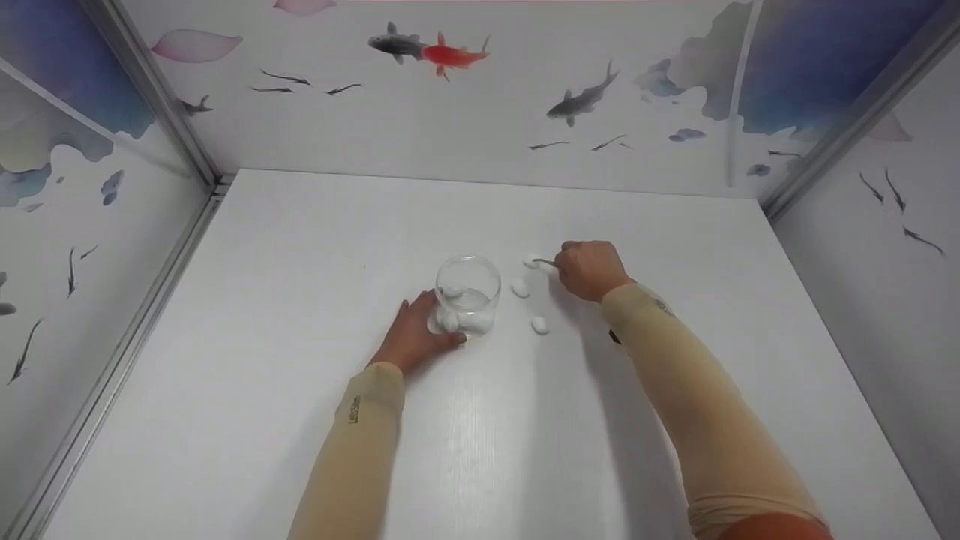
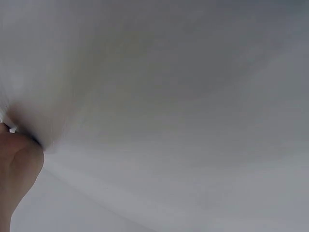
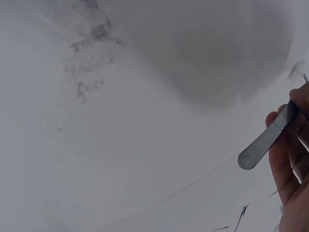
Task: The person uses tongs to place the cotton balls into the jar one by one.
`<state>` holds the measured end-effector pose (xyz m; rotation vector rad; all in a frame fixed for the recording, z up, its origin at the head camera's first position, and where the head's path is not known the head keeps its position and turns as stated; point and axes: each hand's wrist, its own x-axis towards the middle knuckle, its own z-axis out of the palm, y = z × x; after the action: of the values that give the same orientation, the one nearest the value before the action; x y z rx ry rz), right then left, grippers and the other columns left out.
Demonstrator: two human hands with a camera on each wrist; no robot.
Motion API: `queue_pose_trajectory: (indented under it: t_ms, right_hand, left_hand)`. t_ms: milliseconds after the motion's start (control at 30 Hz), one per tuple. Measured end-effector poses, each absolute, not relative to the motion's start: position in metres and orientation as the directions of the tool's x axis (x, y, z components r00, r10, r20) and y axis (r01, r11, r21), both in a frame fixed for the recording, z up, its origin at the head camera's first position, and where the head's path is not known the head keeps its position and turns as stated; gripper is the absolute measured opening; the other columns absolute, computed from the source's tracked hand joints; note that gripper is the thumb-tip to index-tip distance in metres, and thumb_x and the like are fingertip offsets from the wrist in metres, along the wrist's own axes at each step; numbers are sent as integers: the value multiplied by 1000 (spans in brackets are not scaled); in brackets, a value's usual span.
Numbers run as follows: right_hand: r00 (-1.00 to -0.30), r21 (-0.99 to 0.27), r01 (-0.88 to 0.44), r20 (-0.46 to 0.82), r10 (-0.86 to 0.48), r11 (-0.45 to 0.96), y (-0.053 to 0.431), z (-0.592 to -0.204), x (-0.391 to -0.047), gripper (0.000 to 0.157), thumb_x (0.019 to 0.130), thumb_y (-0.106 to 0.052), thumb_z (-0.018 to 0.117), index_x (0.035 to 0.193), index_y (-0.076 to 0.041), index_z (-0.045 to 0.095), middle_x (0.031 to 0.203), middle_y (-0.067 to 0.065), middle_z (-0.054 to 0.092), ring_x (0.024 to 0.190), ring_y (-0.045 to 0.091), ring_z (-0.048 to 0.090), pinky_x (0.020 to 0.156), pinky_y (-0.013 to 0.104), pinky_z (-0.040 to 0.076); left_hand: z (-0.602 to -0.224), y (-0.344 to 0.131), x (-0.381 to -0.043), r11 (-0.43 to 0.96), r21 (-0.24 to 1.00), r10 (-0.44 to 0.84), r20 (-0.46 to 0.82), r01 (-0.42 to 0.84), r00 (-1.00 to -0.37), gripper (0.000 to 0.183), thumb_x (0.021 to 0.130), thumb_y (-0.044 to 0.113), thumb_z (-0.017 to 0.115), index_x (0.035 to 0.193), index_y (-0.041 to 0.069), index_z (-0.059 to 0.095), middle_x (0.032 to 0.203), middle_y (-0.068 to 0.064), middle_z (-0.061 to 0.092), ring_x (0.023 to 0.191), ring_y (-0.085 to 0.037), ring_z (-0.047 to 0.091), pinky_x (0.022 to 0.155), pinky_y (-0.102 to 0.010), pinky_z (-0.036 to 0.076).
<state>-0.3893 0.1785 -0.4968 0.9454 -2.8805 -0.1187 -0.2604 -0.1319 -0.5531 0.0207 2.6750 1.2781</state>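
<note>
A clear cup (image 1: 468,281) with white cotton balls in its bottom stands on the white table. My left hand (image 1: 417,334) holds it low on the left, thumb at the near side and fingers behind. In the left wrist view only part of the left hand (image 2: 19,166) shows at the edge. My right hand (image 1: 591,268) pinches metal tweezers (image 3: 263,146), whose flat, ridged end sticks out behind the fingers in the right wrist view. Their tips meet a cotton ball (image 1: 529,262) right of the cup. Two more lie nearby, one cotton ball (image 1: 520,287) close to the cup and another cotton ball (image 1: 540,325) nearer me.
White panels printed with fish enclose the table (image 1: 300,247) at the back and both sides. A metal frame post (image 1: 169,97) rises at the back left corner. Beside the right sleeve (image 1: 682,375) a small dark object (image 1: 615,337) peeks out.
</note>
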Motion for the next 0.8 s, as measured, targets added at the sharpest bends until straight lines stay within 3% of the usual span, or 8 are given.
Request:
queue_pose_trajectory:
  t_ms: [300,800]
  right_hand:
    - [-758,43,-631,178,-627,775,204,-485,-362,13,90,-7,66,88,-6,78,78,6,67,61,20,61,57,39,58]
    - [-645,49,-724,303,-701,688,219,-454,-327,12,88,-4,67,84,-9,78,72,3,65,57,17,61,51,35,57]
  left_hand:
    - [-550,-132,-257,622,781,100,-156,-61,-983,99,78,47,83,157,17,32,162,-11,26,150,-38,8,122,-50,5]
    - [-551,-130,-258,659,751,121,-165,-45,-979,99,81,49,80,158,16,28,162,-6,28,150,-26,14,123,-40,-1]
